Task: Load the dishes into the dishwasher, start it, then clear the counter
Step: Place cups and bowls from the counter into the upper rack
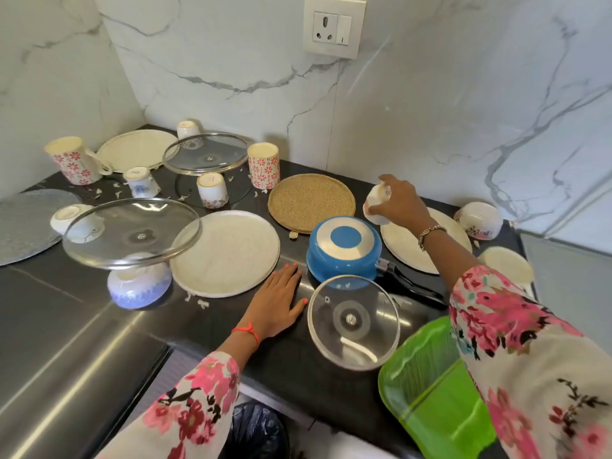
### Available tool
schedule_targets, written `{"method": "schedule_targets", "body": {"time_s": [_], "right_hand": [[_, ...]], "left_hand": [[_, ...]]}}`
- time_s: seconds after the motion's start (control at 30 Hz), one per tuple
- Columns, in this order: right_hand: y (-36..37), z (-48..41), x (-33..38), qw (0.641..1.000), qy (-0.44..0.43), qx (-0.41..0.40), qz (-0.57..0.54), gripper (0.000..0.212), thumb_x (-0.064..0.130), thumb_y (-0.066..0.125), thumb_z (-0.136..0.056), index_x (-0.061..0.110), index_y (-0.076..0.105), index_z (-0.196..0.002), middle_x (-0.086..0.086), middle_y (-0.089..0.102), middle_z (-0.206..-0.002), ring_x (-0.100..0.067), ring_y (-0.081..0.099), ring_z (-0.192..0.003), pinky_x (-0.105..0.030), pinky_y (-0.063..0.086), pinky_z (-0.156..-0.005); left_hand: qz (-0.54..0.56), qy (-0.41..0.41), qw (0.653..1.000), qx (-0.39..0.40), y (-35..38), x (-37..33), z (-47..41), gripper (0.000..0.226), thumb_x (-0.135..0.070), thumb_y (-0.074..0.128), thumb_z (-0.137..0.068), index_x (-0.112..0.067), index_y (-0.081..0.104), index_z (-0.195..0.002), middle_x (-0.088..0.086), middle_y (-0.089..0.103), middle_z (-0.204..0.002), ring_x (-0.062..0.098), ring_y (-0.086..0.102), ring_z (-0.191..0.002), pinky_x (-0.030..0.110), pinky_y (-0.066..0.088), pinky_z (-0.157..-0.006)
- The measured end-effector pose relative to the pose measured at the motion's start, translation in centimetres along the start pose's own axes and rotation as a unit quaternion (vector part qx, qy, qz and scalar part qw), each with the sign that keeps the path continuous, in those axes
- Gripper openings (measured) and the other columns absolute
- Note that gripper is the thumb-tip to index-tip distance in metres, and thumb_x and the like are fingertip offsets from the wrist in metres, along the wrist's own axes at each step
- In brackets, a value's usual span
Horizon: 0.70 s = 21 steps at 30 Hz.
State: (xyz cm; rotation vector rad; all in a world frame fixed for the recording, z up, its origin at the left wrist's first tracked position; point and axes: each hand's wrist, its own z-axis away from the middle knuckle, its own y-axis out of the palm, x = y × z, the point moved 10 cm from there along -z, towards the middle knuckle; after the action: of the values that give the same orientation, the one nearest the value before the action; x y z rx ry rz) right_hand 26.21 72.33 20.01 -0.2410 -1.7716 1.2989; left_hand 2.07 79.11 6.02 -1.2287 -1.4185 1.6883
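The right hand (399,202) is raised above the counter (271,352), its fingers closed around a small white cup (376,207) held upside down over the edge of a cream plate (414,246). The left hand (281,301) grasps nothing — it lies flat, palm down, on the dark counter between a large cream plate (228,251) and a glass lid (353,321).

Just beyond that lid sits a blue pan (342,246), turned upside down, its black handle (410,284) pointing right. Behind the pan lies a round cork mat (311,202). At the far right a floral bowl (478,220) rests upside down near the wall, with a small cream plate (506,265) in front of it. A green tray (433,389) hangs over the counter's near edge, under the right sleeve.

On the left, a second glass lid (132,231) is propped on an upturned blue bowl (139,286) and overlaps another upturned cup (71,220). A third lid (205,157) stands further back, beside a tall floral mug (263,165) and three small inverted cups — one (212,190) in front of it, one (140,182) to its left, one (187,129) behind. In the corner are a floral jug (74,164) and another cream plate (137,149). A silvery platter (25,223) lies at the far left. Small scraps are scattered across the counter.
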Motion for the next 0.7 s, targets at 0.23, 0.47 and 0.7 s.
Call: {"method": "schedule_targets", "body": {"time_s": [0.23,0.47,0.7], "right_hand": [[-2.7,14.5,2.3,0.999,-0.016,-0.051,0.005,0.069,0.033,0.075,-0.069,0.027,0.046,-0.132,-0.013,0.051,-0.127,-0.032,0.051,-0.115,-0.038,0.042,-0.094],[1.7,34.0,2.8,0.999,-0.034,-0.022,-0.021,0.065,0.036,0.078,-0.066,0.024,0.053,-0.125,-0.013,0.058,-0.115,-0.028,0.056,-0.105,-0.036,0.046,-0.087],[10.7,54.7,-2.3,0.991,0.065,0.109,-0.029,0.065,0.025,0.074,-0.074,0.025,0.044,-0.132,-0.009,0.043,-0.127,-0.027,0.048,-0.116,-0.026,0.037,-0.089]], "left_hand": [[0.032,-0.018,0.999,-0.037,0.9,-2.2,13.1,0.085,-0.063,0.012,-0.075,-0.014,0.025,-0.144,0.003,0.015,-0.155,0.019,0.008,-0.144,0.033,0.005,-0.117],[0.043,-0.005,0.998,-0.036,4.6,-6.5,27.9,0.085,-0.061,0.013,-0.078,-0.01,0.024,-0.144,0.009,0.014,-0.155,0.025,0.008,-0.144,0.037,0.001,-0.115],[0.088,-0.005,0.995,0.046,10.4,-12.5,43.4,0.091,-0.064,0.01,-0.072,-0.01,0.027,-0.143,0.007,0.02,-0.154,0.022,0.011,-0.144,0.034,-0.002,-0.115]]}}
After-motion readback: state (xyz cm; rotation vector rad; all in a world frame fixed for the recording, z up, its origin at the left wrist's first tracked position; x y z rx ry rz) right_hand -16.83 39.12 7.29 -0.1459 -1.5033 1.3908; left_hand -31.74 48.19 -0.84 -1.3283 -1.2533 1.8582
